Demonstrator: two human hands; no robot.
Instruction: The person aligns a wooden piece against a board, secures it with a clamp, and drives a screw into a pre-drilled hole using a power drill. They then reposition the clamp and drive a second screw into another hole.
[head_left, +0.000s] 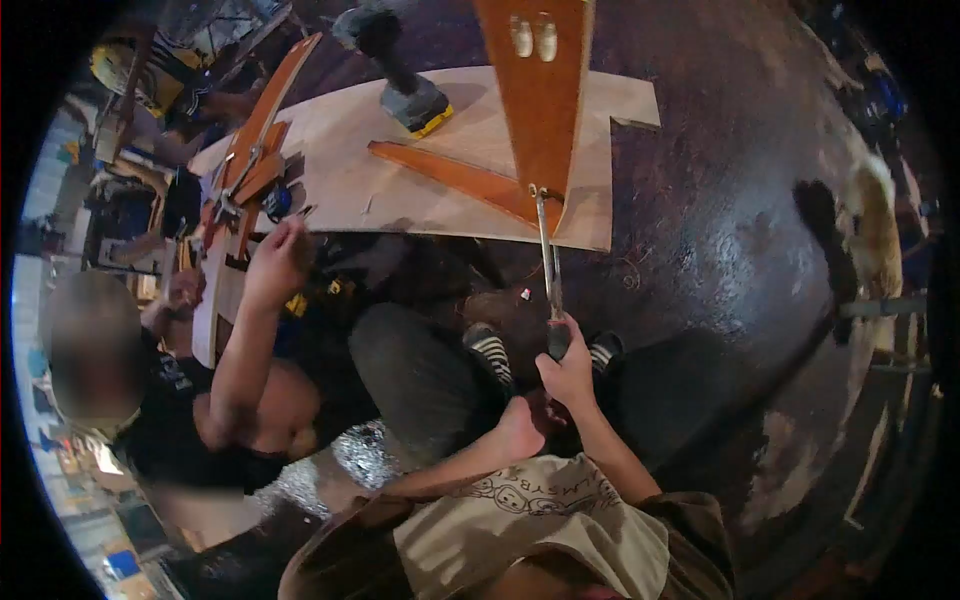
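My right hand (pixel 565 368) is closed around the dark handle of a long metal bar clamp (pixel 549 262). The clamp's far end meets the lower part of an orange-brown wooden board (pixel 543 110) with two oval holes near its top. A second, narrow orange-brown wooden strip (pixel 450 180) lies slanted on a pale plywood sheet (pixel 590 190), its right end at the upright board. My left hand (pixel 521 430) is low in front of my lap, left of my right hand, with its fingers mostly hidden.
A cordless drill (pixel 408 95) stands on the plywood. To the left, a co-worker in a black shirt (pixel 190 420) raises a hand (pixel 280 262) beside more wooden pieces (pixel 262 178) with a clamp on them. My striped shoes (pixel 488 350) are on the dark floor (pixel 700 210).
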